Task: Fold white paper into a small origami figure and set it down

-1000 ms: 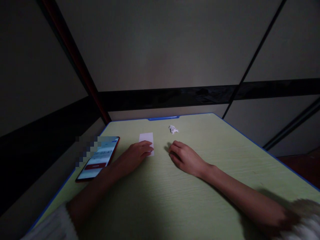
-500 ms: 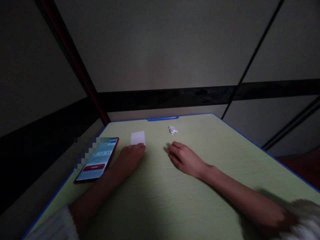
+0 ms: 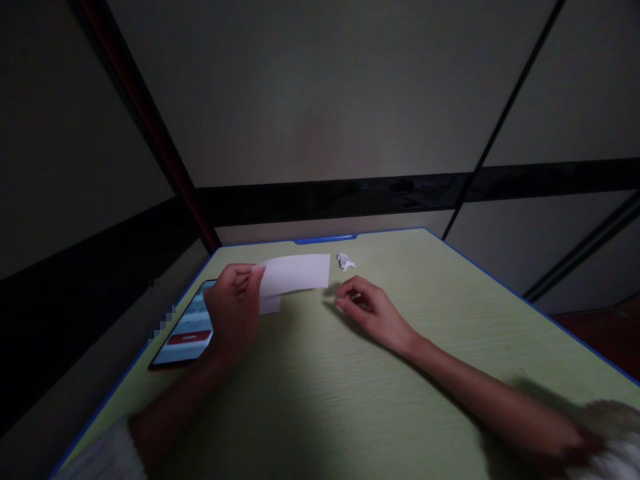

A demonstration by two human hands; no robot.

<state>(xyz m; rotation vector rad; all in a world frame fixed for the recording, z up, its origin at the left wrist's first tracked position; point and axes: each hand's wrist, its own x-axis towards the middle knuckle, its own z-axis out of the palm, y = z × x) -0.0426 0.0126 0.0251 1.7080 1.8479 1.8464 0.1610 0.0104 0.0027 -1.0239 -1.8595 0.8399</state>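
Between thumb and fingers, my left hand (image 3: 235, 303) pinches one end of a white rectangular sheet of paper (image 3: 297, 272), held sideways above the table. Below it, partly covered by the held sheet and my hand, more white paper (image 3: 271, 305) lies on the tabletop. My right hand (image 3: 367, 307) rests at the middle of the table, fingers curled with a gap between thumb and forefinger and nothing in it. Just beyond it sits a small folded paper figure (image 3: 345, 261), shaped like a frog.
A phone (image 3: 185, 333) with a lit screen lies at the left edge, partly behind my left forearm. The pale wood-grain table (image 3: 320, 400) has a blue rim and a blue bar (image 3: 326, 239) at its far edge. Panelled walls (image 3: 330, 100) stand behind it.
My left hand has lifted a sheet off the paper on the table and turned, holding it out to the right. My right hand's thumb and forefinger have parted a little.
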